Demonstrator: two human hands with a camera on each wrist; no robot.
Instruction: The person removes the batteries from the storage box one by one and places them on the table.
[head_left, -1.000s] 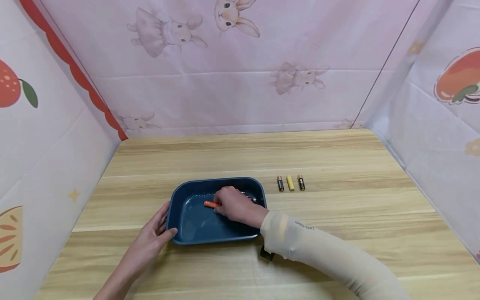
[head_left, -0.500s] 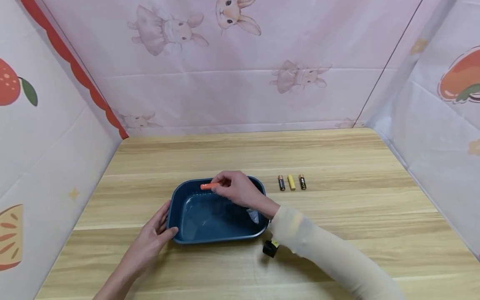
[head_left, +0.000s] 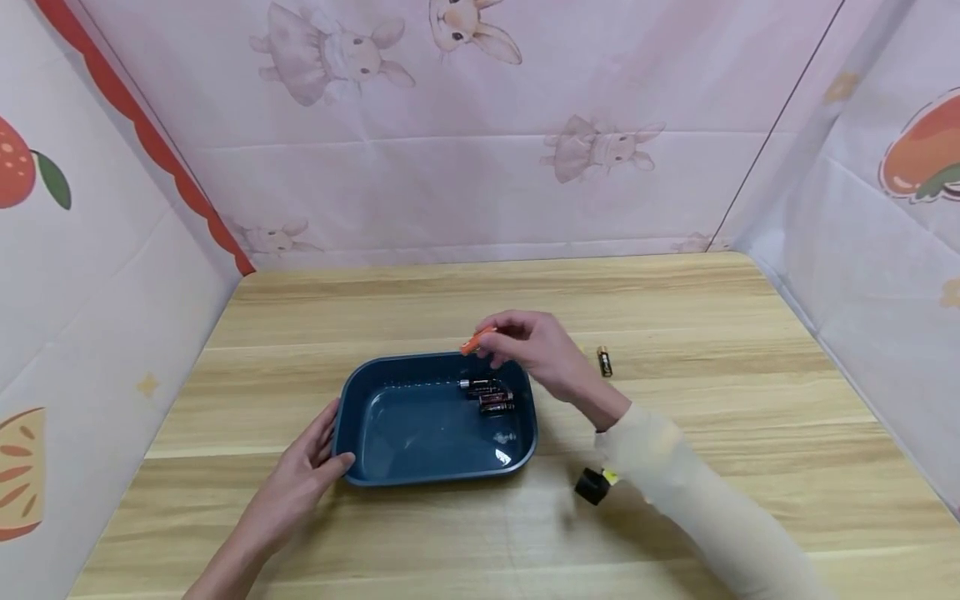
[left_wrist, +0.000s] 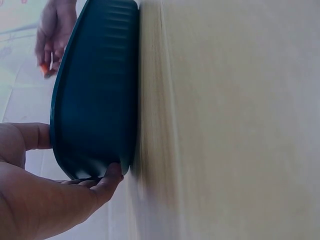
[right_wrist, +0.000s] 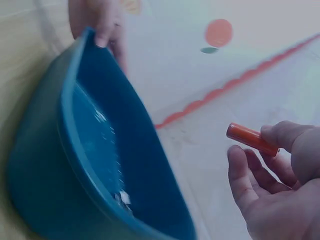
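My left hand point(head_left: 300, 471) grips the left end of a dark blue plastic tub point(head_left: 420, 442), its thumb over the rim and fingers along the outer wall. Above the tub's far right rim, my right hand point(head_left: 543, 354) pinches an orange battery point(head_left: 477, 341) between thumb and fingers. The right wrist view shows this orange battery point(right_wrist: 247, 137) raised beyond the tub's edge. Several dark batteries point(head_left: 495, 401) lie together inside the tub's right end. A black battery with a copper-coloured end point(head_left: 604, 362) lies on the table past my right hand, which hides most of its neighbours.
The wood-grain table point(head_left: 375, 308) is walled by printed cloth, with a pink rabbit-pattern sheet point(head_left: 480, 200) at the back. A small black device point(head_left: 592, 486) sits under my right wrist, by the pale sleeve point(head_left: 705, 492).
My right hand has lifted the orange battery out of the tub and carried it to the right, over the far rim. Dark batteries in the tub now show. The left hand stays on the tub.
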